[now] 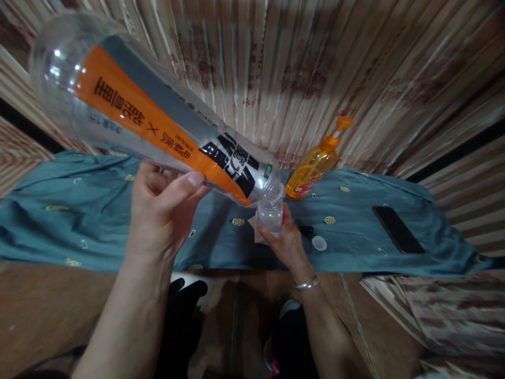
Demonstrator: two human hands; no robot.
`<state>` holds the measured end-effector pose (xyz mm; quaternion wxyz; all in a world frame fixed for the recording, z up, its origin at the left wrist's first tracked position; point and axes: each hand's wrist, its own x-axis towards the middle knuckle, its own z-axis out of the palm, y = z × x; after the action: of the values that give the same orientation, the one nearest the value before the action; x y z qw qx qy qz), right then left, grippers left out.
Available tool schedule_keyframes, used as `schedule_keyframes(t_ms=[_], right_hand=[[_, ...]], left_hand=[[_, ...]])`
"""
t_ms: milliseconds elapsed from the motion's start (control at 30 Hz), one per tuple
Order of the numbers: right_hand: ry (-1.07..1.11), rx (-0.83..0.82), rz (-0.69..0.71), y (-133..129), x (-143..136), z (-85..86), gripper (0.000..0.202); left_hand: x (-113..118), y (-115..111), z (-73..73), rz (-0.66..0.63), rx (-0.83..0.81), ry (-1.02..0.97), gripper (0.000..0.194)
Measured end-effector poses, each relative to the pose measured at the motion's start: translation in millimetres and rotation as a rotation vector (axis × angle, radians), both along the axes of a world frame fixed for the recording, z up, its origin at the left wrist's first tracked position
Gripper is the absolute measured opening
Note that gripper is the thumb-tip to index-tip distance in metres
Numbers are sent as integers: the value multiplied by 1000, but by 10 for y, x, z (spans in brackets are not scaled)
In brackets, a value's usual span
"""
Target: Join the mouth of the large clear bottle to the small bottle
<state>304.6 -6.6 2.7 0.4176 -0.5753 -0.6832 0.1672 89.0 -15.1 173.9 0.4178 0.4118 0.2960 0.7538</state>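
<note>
My left hand (165,205) grips a large clear plastic bottle (158,116) with an orange and grey label. The bottle is tilted, its base raised at the upper left and its neck pointing down to the right. Below that neck, my right hand (286,239) is closed around a small clear container (270,217). The two mouths meet or nearly meet; I cannot tell whether they touch. Beside the container lies a piece of pale paper or tissue (258,231). A white round cap (319,243) and a small black object (306,230) rest to the right of my right hand.
An orange pump bottle (311,168) stands at the back of the table, which a teal cloth (221,242) with pineapple prints covers. A black phone (397,229) lies at the right. A pleated, patterned curtain (244,63) hangs close behind.
</note>
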Motion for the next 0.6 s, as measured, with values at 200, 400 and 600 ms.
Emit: schedule_keyframes(t_ms=[200,400,600], right_hand=[[1,18,-2,-1,-2,-7,79],[-9,24,-5,-4,-2,-22,81],[-24,28,-6,6,7,-29,82]], left_hand=[[-39,-2,-39,-21,-16,23,35],[-29,-14,-37,-21,-26,15,33],[-6,-14,-31,-8,-25,-1,31]])
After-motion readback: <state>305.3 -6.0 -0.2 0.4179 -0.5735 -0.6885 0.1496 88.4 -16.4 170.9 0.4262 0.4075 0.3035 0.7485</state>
